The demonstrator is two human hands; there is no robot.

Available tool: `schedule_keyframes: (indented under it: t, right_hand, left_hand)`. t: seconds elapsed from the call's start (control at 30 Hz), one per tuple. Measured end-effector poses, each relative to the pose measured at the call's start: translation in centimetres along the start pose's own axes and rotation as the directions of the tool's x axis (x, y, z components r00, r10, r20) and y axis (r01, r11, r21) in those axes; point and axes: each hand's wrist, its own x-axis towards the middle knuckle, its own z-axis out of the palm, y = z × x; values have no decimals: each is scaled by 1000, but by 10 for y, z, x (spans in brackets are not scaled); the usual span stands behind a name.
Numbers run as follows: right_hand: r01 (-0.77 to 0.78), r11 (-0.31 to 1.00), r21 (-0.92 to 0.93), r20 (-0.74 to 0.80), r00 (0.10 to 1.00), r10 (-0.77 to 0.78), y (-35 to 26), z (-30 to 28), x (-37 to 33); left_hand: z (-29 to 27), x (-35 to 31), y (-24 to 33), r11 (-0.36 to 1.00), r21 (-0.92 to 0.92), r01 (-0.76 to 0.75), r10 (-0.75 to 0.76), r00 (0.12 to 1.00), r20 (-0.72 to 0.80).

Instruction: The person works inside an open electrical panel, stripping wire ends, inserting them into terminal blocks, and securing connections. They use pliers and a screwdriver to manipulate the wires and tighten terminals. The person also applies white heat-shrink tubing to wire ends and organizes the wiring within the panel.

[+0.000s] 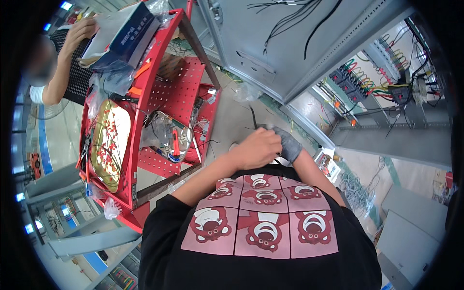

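Close in front of my body, my two hands meet. My left hand (259,149) is bare, its fingers curled closed over the fingers of my right hand (287,143), which wears a grey glove. A thin black cable (253,117) sticks up from between them, and a dark bit shows just below the left fingers. Both hands appear closed on this cable; the exact grip is hidden where the fingers overlap.
To the left stands a red tool cart (130,193) bearing a yellowish tray (123,140) of small red pieces and a blue box (130,36). Another person's hand (81,33) is at that box. Ahead and right, a grey cabinet (309,87) holds wired breakers (350,82). Coiled wire (357,191) lies on the floor.
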Motion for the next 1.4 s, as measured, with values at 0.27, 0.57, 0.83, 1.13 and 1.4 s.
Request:
schedule_keyframes:
  t: [0.27,0.57,0.83,1.13,1.4]
  right_hand:
    - [-395,246,885,214,816,538,-30,13,43]
    - [-360,826,434,183,933,311,-11,18,36]
    - [-252,735,-629,-318,947,52,26,-12,44]
    - [-545,742,-391,-421,822,383,154,-51,-55]
    - [-702,648,-295,-225,710,667,110,-31,-98]
  left_hand:
    - [7,-42,-17,914,-375,155,-138,988,72]
    - [-9,-36,-17,951,-104,292,-303,947,-108]
    - [64,-193,-48,410,-123,904,-901,422,103]
    - [94,-282,-17,-386,-540,748,-652,193,733]
    - [73,-231,-16,-65,-502,863,-858,208,470]
